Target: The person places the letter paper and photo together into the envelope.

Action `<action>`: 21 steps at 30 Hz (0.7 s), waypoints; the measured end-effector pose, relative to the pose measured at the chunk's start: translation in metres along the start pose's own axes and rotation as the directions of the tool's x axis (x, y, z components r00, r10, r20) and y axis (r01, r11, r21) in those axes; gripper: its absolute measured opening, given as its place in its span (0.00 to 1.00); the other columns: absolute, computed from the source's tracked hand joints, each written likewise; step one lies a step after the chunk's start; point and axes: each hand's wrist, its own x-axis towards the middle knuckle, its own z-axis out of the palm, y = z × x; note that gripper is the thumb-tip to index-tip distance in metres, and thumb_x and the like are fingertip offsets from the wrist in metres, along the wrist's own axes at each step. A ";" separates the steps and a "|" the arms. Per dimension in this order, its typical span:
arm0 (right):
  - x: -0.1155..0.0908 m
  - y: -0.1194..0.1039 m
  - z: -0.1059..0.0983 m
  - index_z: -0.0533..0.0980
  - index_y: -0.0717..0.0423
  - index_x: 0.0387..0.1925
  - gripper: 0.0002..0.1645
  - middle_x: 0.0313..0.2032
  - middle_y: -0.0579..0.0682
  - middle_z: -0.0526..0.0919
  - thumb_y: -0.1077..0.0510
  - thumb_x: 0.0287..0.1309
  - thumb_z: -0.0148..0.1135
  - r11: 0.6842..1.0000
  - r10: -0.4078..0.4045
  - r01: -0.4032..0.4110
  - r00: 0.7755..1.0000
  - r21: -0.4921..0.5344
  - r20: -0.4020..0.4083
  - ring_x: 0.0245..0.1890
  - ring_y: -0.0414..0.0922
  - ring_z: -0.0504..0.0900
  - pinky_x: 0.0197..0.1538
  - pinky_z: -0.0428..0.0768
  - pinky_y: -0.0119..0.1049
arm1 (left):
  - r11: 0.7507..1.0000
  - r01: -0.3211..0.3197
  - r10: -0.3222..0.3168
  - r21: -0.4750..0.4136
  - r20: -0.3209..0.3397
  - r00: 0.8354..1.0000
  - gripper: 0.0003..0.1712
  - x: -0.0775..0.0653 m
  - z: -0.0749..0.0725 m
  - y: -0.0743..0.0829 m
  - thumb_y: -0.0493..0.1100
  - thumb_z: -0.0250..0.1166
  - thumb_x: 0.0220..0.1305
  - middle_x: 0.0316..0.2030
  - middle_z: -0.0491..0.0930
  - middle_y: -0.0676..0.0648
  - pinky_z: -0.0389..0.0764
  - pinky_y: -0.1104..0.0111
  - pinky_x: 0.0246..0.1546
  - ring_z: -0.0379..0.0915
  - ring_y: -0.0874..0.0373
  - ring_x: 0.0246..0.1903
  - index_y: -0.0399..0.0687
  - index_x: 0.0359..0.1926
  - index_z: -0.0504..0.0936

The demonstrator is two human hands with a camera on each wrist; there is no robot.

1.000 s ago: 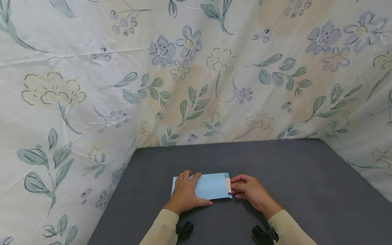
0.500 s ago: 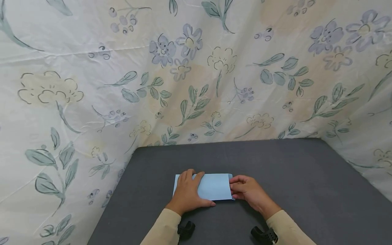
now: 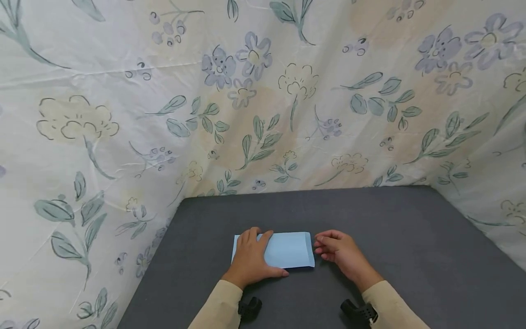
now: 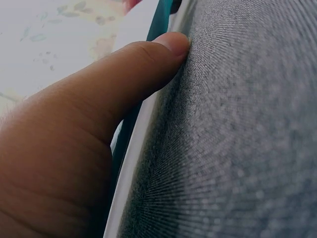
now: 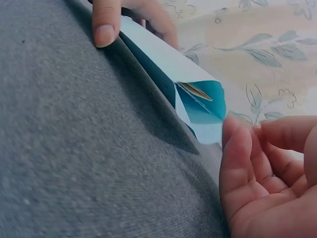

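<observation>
A flat light blue paper box (image 3: pixel 289 250) lies on the dark grey table. My left hand (image 3: pixel 251 259) grips it across its width near the left end, fingers over the far edge and thumb along the near edge. The left wrist view shows that thumb (image 4: pixel 148 62) against the box's side. At the right end the box stands open, with a pale flap (image 5: pixel 210 133) sticking out and a thin brownish edge (image 5: pixel 195 91) visible inside. My right hand (image 3: pixel 339 253) is just beyond that end, its fingers loosely curled and nothing visible between them.
The dark grey cloth-like tabletop (image 3: pixel 390 228) spreads around the box. A floral curtain (image 3: pixel 263 100) hangs behind the table and along its sides. Black wrist straps (image 3: pixel 249 310) sit below the beige sleeves (image 3: pixel 218 304).
A pinkish card that stuck out of the box's right end has gone inside, pushed by my right hand. That hand has since drawn back slightly to the right. My left hand keeps its grip.
</observation>
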 end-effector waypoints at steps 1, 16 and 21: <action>0.000 0.000 -0.001 0.79 0.72 0.57 0.17 0.43 0.57 0.86 0.60 0.81 0.62 1.000 -0.003 0.004 1.000 0.009 -0.012 0.41 0.49 0.87 0.43 0.85 0.39 | 1.000 0.002 -0.002 0.000 0.001 1.000 0.71 0.000 0.001 -0.001 0.89 0.74 0.41 0.65 0.69 0.41 0.58 0.39 0.72 0.60 0.42 0.69 0.54 0.79 0.75; 0.002 0.000 -0.008 0.79 0.69 0.56 0.14 0.39 0.53 0.85 0.60 0.83 0.59 0.993 -0.006 0.012 0.999 0.119 -0.048 0.38 0.45 0.85 0.42 0.85 0.37 | 0.997 0.077 -0.074 -0.016 0.147 0.986 0.73 0.000 0.006 -0.006 0.93 0.67 0.44 0.74 0.63 0.41 0.54 0.37 0.72 0.58 0.42 0.72 0.53 0.81 0.73; 0.001 0.000 -0.009 0.81 0.67 0.54 0.13 0.39 0.52 0.85 0.60 0.83 0.60 0.993 -0.006 0.013 0.998 0.116 -0.059 0.37 0.45 0.85 0.42 0.84 0.37 | 0.996 0.085 -0.079 -0.027 0.177 0.981 0.72 -0.001 0.005 -0.005 0.93 0.65 0.48 0.82 0.55 0.40 0.52 0.34 0.72 0.53 0.40 0.77 0.54 0.83 0.70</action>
